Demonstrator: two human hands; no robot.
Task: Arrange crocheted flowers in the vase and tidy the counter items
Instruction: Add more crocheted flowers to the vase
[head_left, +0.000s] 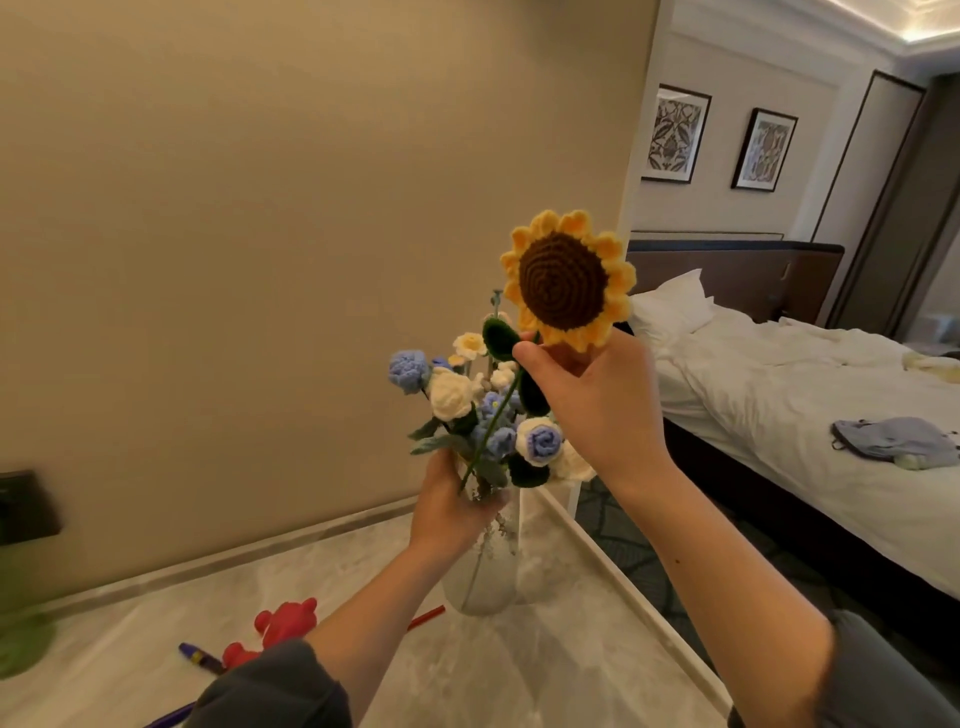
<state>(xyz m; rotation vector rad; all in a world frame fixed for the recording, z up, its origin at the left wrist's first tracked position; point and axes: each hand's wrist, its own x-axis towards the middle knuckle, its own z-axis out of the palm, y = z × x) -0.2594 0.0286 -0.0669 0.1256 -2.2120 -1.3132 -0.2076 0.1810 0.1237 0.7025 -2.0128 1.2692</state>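
A clear glass vase stands on the marble counter near its right edge. It holds a bunch of blue and white crocheted flowers. My left hand grips the vase's neck among the stems. My right hand holds a crocheted sunflower just under its head, above and right of the bunch. Its green stem slants down to the vase mouth, its tip right by my left hand's fingers.
A red crocheted item, a thin red stick and a purple pen-like object lie on the counter at lower left. A green object sits at the far left. The beige wall stands behind the counter; a bed lies to the right.
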